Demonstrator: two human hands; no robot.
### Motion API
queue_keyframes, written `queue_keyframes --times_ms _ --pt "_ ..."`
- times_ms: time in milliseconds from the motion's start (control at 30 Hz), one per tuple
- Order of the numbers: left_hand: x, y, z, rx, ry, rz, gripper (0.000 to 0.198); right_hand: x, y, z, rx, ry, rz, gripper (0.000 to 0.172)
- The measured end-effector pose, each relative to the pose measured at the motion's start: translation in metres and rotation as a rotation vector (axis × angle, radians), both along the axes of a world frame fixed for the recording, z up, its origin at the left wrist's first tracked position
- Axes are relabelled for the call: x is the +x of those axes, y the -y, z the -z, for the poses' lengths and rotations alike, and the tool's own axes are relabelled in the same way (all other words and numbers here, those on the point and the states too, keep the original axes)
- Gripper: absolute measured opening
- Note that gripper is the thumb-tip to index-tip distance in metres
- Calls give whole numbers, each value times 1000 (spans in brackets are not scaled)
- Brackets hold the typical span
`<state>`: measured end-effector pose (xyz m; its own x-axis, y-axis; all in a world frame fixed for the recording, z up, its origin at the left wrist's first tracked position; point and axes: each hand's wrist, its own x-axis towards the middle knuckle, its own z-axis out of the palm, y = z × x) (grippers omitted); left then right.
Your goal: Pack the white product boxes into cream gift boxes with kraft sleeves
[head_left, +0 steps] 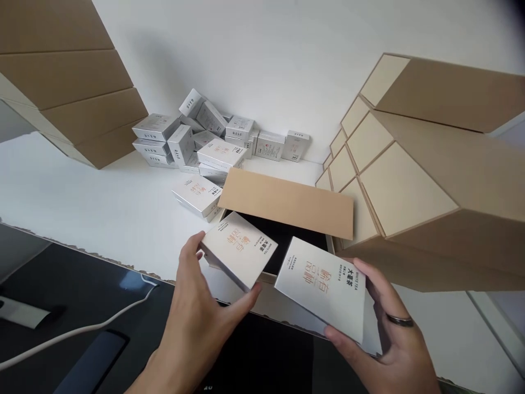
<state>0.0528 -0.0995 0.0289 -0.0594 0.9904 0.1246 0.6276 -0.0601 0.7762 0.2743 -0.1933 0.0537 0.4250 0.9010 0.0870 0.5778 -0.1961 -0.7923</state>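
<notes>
My left hand [205, 312] is closed around a white tea box [241, 249] by its edges, its printed face turned up. In my right hand [385, 334] is a second white tea box [322, 287], gripped between thumb and fingers, a dark ring on one finger. Both boxes are tilted and held over the front of an open gift box [273, 279] with a black inside. A tan cardboard panel [287, 202] leans over the back of that open box, covering part of its inside.
Several silver-white tea boxes [221, 153] lie piled against the wall. Large tan boxes are stacked at the left [77, 104] and right [406, 186]. Below the white table's rough front edge [102, 260] are a white cable [94, 326] and a dark phone-like slab [94, 361].
</notes>
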Motion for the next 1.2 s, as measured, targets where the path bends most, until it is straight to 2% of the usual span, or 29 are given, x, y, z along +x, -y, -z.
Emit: queue_keyframes --times_ms 133,233,333,400,467,600,767,867,1033,1200 --pt "9 -15 -2 59 -79 40 101 0 -2 11 35 -29 2 73" --pt "18 -21 1 189 -189 60 84 0 -1 18 50 -47 16 75" --pt "24 -20 7 229 -253 97 67 0 2 22 51 -39 30 74" --pt "24 -18 11 230 -209 108 72 2 5 23 43 -18 37 74" --pt "19 -16 14 184 -80 105 89 6 4 19 41 24 26 74" --pt "0 -23 18 -69 135 186 105 15 -17 -2 -13 182 -138 80" --pt "-18 -40 21 -146 120 307 80 12 -75 -24 -298 288 -420 80" --pt "-22 -44 22 -121 123 373 75 6 -99 -24 -320 393 -537 85" --pt "-26 -46 25 -119 119 400 79 7 -100 -17 -327 463 -569 78" --pt "-28 -48 30 -92 105 405 79 14 -85 -16 -260 353 -527 54"
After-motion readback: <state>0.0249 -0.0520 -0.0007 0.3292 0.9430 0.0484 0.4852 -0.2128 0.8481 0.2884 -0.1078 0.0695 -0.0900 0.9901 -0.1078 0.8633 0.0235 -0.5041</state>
